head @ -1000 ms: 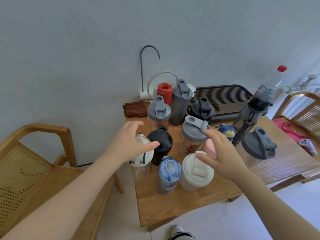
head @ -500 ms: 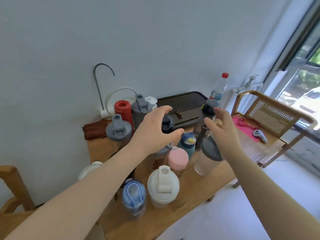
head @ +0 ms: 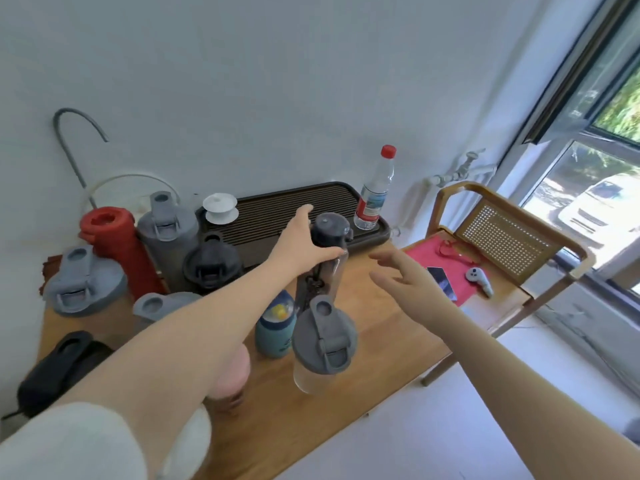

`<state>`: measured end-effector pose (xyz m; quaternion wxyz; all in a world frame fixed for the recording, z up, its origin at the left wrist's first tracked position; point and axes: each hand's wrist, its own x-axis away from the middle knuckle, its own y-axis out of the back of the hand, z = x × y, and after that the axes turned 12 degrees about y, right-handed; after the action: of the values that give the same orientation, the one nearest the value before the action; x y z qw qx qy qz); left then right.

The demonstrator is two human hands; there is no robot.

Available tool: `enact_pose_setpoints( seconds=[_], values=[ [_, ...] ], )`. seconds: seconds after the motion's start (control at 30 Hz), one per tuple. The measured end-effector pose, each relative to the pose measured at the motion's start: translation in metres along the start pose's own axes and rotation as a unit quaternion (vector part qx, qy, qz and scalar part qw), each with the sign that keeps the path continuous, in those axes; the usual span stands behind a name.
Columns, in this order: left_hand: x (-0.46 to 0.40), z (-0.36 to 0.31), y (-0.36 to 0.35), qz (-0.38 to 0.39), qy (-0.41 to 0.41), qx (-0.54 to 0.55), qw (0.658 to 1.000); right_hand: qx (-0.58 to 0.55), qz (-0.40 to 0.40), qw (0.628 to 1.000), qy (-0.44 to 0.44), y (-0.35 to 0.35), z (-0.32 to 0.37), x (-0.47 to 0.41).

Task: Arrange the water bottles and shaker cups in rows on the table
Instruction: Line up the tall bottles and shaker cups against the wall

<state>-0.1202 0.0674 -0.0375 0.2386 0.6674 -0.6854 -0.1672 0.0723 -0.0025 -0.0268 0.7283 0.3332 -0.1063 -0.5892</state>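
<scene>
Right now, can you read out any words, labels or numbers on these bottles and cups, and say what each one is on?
Nothing here is legible.
Red-capped plastic water bottle: red, white and blue label, print blurred.
Teal bottle: a dark mark low on its side, too small to read.
Phone on the chair: screen shows no readable text.
Shaker cups: no visible print.

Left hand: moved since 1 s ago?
Yes. The left hand went from the front bottles back toward the tray, now gripping the dark bottle.
</scene>
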Motion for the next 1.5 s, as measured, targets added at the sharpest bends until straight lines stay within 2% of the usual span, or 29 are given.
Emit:
enact_pose_setpoints(
  seconds=[0.1,0.17,0.27,0.33,0.43,0.57,0.67,0.77,0.93,1.0,1.07,1.13,1.23,1.3,1.4,1.5],
  values=[
    [-0.010,0.008,-0.015,-0.009,0.001,0.038,0.999,0.054,0.061,0.996,0.032,0.005,-0.012,-0.011],
    [-0.010,0.009,-0.020,-0.016,-0.009,0.062,0.998,0.057,0.071,0.995,0.040,0.006,-0.018,-0.016],
    [-0.003,0.004,-0.015,-0.050,-0.020,0.079,0.995,0.029,0.041,0.997,0.052,0.008,-0.025,-0.022],
    [0.005,-0.007,0.005,-0.105,-0.027,0.114,0.988,0.010,0.008,0.997,0.073,0.012,-0.023,-0.031],
    [0.024,-0.033,0.057,-0.187,-0.070,0.221,0.955,-0.041,-0.030,0.993,0.109,0.013,-0.006,-0.052],
    [0.061,-0.058,0.138,-0.278,-0.135,0.322,0.895,-0.119,-0.011,0.979,0.168,-0.017,0.044,-0.086],
    [0.096,-0.062,0.192,-0.337,-0.148,0.320,0.873,-0.149,0.026,0.965,0.214,-0.054,0.092,-0.106],
    [0.127,-0.055,0.239,-0.385,-0.144,0.268,0.871,-0.156,0.083,0.955,0.237,-0.098,0.135,-0.121],
    [0.161,-0.011,0.311,-0.450,-0.119,0.210,0.860,-0.132,0.195,0.950,0.206,-0.187,0.181,-0.147],
    [0.166,0.012,0.333,-0.454,-0.111,0.188,0.864,-0.105,0.212,0.954,0.184,-0.226,0.194,-0.155],
    [0.164,0.039,0.350,-0.443,-0.088,0.174,0.875,0.016,0.191,0.956,0.223,-0.261,0.204,-0.166],
    [0.156,0.070,0.362,-0.428,-0.057,0.170,0.886,0.144,0.170,0.941,0.255,-0.284,0.208,-0.181],
    [0.135,0.122,0.373,-0.387,-0.016,0.184,0.903,0.300,0.221,0.908,0.191,-0.302,0.205,-0.209],
    [0.120,0.157,0.371,-0.358,0.003,0.193,0.914,0.315,0.266,0.900,0.139,-0.307,0.202,-0.217],
    [0.100,0.200,0.359,-0.311,0.019,0.215,0.925,0.263,0.297,0.909,0.130,-0.312,0.201,-0.223],
    [0.080,0.230,0.344,-0.258,0.017,0.237,0.937,0.299,0.318,0.892,0.122,-0.312,0.206,-0.225]
  ],
)
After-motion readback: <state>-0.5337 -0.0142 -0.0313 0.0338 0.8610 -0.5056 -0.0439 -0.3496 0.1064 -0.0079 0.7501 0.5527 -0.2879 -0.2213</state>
